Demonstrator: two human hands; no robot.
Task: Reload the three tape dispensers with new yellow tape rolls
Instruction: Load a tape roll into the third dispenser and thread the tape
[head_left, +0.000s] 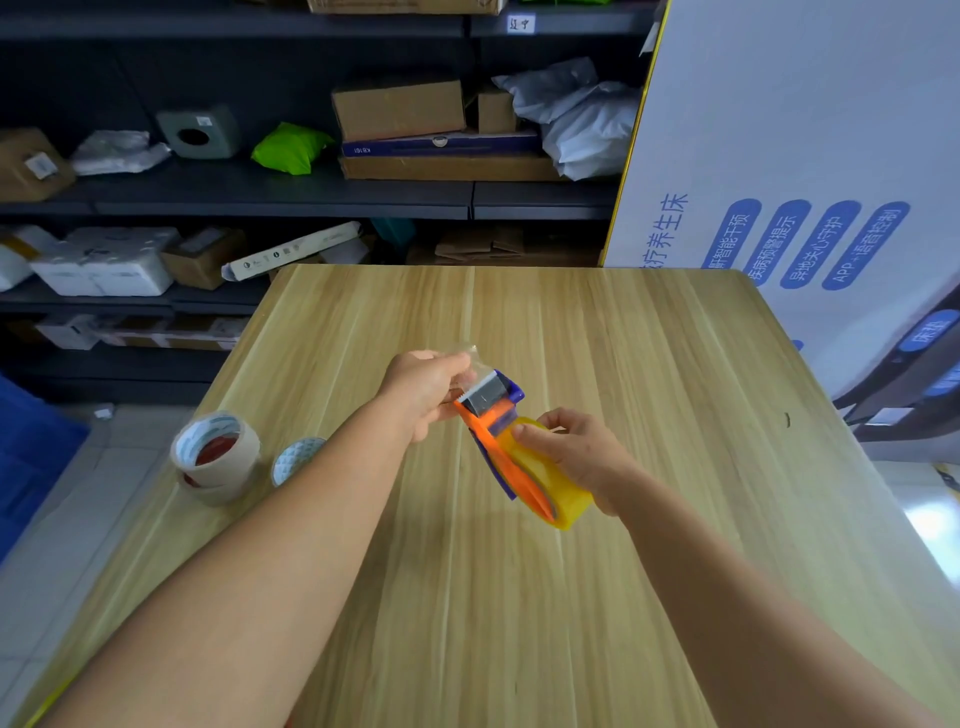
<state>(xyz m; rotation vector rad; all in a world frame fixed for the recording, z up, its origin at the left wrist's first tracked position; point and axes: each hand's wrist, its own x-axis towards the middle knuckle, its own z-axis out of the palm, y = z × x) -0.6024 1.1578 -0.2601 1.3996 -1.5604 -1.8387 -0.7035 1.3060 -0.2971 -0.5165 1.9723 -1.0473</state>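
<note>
Dispenser (493, 415) gripped by left hand (426, 389), right hand (566, 447) clasping roll (556, 483).

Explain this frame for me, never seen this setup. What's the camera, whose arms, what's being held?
There is no robot here. One wide-angle camera sits on a person's head and looks forward and down, so the two bare arms coming in from the bottom are the wearer's own. Both hands hold one tape dispenser above a wooden table. The right hand grips the yellow tape roll mounted on it. The left hand pinches the clear free end of the tape up by the dispenser's metal blade. On the table's left edge stand two stacked beige tape rolls and, beside them, a smaller pale roll. Behind are shelves with parcels and a large white carton.
</note>
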